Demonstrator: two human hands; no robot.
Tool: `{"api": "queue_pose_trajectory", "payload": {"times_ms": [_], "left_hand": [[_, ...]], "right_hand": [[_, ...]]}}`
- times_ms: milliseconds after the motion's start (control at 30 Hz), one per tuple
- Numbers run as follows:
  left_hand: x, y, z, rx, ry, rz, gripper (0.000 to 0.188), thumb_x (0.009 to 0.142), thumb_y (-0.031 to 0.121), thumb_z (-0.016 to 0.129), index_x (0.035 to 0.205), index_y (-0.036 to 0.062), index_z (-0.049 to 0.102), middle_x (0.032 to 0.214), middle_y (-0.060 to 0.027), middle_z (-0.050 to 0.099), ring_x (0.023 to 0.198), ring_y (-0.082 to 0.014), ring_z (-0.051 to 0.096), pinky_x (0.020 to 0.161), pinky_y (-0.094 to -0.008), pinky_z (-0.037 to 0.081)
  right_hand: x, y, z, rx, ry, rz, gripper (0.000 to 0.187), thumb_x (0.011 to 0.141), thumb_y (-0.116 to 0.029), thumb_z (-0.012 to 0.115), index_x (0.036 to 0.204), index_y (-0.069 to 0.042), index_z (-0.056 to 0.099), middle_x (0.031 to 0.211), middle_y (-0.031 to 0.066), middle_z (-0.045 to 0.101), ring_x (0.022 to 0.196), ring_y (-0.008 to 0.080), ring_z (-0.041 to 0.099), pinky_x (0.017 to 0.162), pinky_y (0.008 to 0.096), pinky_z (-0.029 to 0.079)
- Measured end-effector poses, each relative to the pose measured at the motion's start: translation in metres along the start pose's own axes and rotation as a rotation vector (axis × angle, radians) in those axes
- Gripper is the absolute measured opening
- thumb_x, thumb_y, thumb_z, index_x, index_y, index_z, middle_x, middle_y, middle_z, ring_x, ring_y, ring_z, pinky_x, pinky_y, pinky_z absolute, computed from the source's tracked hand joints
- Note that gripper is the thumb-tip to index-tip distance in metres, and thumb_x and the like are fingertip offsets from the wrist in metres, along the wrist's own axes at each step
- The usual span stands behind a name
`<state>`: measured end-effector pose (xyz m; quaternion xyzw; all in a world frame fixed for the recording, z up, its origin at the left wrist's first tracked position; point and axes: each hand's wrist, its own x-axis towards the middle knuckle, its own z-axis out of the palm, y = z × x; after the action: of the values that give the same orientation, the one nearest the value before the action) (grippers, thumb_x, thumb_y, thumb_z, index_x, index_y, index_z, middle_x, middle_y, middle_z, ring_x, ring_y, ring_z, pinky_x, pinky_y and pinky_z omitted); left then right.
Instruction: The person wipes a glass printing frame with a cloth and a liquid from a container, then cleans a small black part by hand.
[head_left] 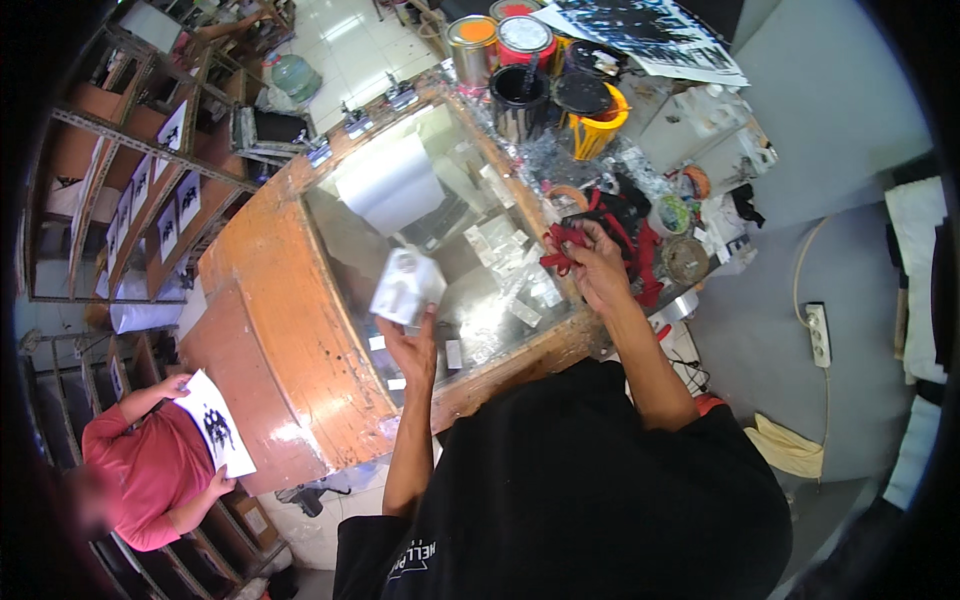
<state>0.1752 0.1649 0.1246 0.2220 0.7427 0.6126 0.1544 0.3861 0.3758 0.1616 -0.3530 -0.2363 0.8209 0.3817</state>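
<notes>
My left hand is closed on a white box-shaped thing, blurred by motion, with grey shading on its upper face. It is held up over the glass panel of a wooden table. Over the panel's right edge, my right hand pinches a crumpled dark red strip that looks like cloth. White paper sheets lie at the panel's far end. Several pale strips of tape stick to the glass near my right hand.
Paint cans, one with orange paint and one black with drips, crowd the far right. A yellow tub stands beside them. A person in red at left holds a printed sheet. Metal clamps line the far edge.
</notes>
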Motion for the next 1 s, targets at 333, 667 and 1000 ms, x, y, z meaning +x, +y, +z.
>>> {"api": "queue_pose_trajectory", "payload": {"times_ms": [333,667,1000], "left_hand": [[0.026,0.102,-0.028,0.565,-0.346,0.16,0.079,0.072,0.033,0.087,0.135,-0.0014,0.054,0.12,-0.0271,0.065,0.108,-0.0393,0.066,0.094,-0.0437,0.052],[0.04,0.129,-0.043,0.685,-0.47,0.235,0.077,0.069,0.027,0.087,0.133,-0.0032,0.058,0.113,-0.0268,0.068,0.103,-0.0372,0.068,0.09,-0.0421,0.053],[0.048,0.156,-0.043,0.786,-0.527,0.317,0.071,0.065,0.026,0.086,0.124,-0.0065,0.063,0.103,-0.0259,0.07,0.094,-0.039,0.069,0.085,-0.0412,0.053]], "right_hand": [[0.022,0.029,0.106,-0.336,-0.328,-0.086,0.035,0.093,0.007,0.057,0.127,0.006,0.059,0.113,0.0101,0.069,0.099,0.0123,0.066,0.089,0.0257,0.053],[0.024,0.041,0.074,-0.188,-0.278,0.031,0.035,0.091,0.009,0.054,0.126,0.008,0.057,0.12,0.0165,0.067,0.107,0.0191,0.066,0.095,0.0291,0.054],[0.021,0.037,0.058,0.051,-0.396,0.281,0.035,0.099,-0.005,0.043,0.129,0.007,0.057,0.12,0.0168,0.066,0.105,0.0228,0.065,0.092,0.0351,0.051]]}}
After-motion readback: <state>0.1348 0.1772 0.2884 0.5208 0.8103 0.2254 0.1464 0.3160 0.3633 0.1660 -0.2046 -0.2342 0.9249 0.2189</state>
